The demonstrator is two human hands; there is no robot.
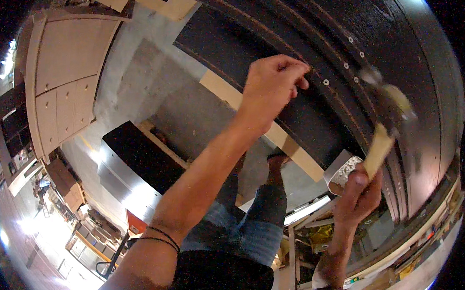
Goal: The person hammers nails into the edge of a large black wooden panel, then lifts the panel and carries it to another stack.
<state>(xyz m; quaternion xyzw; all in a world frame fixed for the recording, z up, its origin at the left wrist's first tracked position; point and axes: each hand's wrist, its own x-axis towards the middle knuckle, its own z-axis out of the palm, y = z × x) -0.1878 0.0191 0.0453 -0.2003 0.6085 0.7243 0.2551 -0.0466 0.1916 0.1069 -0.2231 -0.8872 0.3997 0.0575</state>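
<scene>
My left hand [275,84] reaches over the dark boards with thumb and fingers pinched together at a board's edge. Whatever sits between the fingertips, if anything, is too small to make out. In my right hand [357,197] is a hammer [379,151], gripped by its pale handle and raised over the boards at the right. Motion blurs the hammer's head. Several small white round plugs [326,82] sit in the edges of the stacked dark boards [307,104]. An open small box [344,173] of white bits stands beside my right hand.
A pale wooden strip [294,151] runs under the nearest dark board. At left stand a light drawer cabinet [66,81] and a black-topped panel stack [138,161]. A shelf rack [311,247] with assorted items is at lower right. Concrete floor [158,74] lies between.
</scene>
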